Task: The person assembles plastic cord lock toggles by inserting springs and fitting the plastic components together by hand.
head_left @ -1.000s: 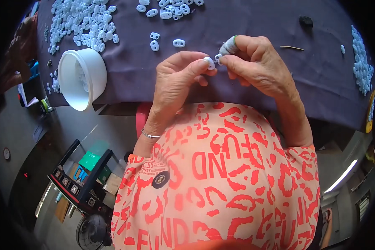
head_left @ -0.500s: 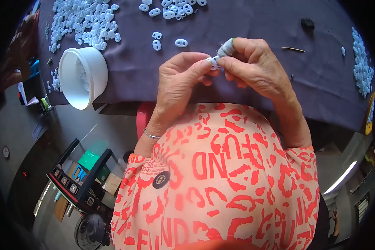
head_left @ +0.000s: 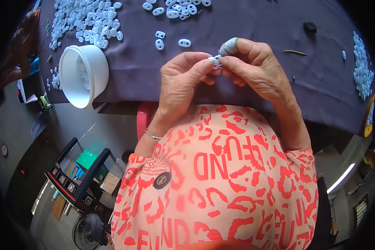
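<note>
The left hand (head_left: 181, 79) and the right hand (head_left: 257, 68) meet over the near part of the bench (head_left: 254, 21), which has a dark purple cloth (head_left: 129, 79) on it. A small white bit (head_left: 216, 63) with holes is between them. The left grip is narrow, with thumb and finger tips pinching the left side of it. The right grip is narrow too, pinching the right side. The tips hide some of it, so I cannot tell if it is one bit or two stuck together. A grey wrap (head_left: 229, 46) goes around a right finger.

Just past the left hand lie three loose ovals (head_left: 184, 43) with holes. Farther off is a small bunch (head_left: 181, 8). At the far left is a big heap (head_left: 85, 23), and a white tub (head_left: 98, 68) is nearer, on the left. On the right are a black lump (head_left: 309, 27), a thin stick (head_left: 295, 52) and a pile of little white bits (head_left: 362, 68).
</note>
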A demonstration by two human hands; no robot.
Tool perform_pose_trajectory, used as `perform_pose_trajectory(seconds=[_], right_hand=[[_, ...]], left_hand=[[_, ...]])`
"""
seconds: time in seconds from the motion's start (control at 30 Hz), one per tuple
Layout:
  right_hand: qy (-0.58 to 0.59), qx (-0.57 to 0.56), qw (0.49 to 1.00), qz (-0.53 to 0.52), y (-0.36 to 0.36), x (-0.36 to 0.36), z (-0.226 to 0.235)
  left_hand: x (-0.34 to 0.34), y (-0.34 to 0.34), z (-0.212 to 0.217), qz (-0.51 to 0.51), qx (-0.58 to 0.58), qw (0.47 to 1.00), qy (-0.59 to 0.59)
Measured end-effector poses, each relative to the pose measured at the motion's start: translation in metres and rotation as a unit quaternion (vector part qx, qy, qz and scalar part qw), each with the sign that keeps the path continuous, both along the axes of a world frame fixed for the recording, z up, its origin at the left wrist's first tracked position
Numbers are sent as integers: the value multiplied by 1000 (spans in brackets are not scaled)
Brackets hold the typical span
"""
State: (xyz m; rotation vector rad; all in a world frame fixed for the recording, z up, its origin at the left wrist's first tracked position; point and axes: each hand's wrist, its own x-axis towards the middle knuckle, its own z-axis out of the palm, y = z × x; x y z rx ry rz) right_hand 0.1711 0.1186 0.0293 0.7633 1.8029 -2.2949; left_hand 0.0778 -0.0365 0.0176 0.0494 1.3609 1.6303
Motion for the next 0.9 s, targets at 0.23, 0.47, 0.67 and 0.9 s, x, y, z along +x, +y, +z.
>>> perform_pose_trajectory(seconds=[0.23, 0.47, 0.67, 0.9], right_hand=[[28, 91, 995, 10, 1, 2, -6], [11, 95, 995, 1, -1, 2, -7], [-8, 70, 998, 1, -2, 1, -8], [-16, 52, 999, 0, -1, 0, -10]], left_hand=[[7, 3, 1, 27, -7, 999, 23], [12, 3, -3, 49, -10, 998, 42], [17, 4, -3, 79, -17, 996, 47], [18, 5, -4, 89, -15, 994, 61]])
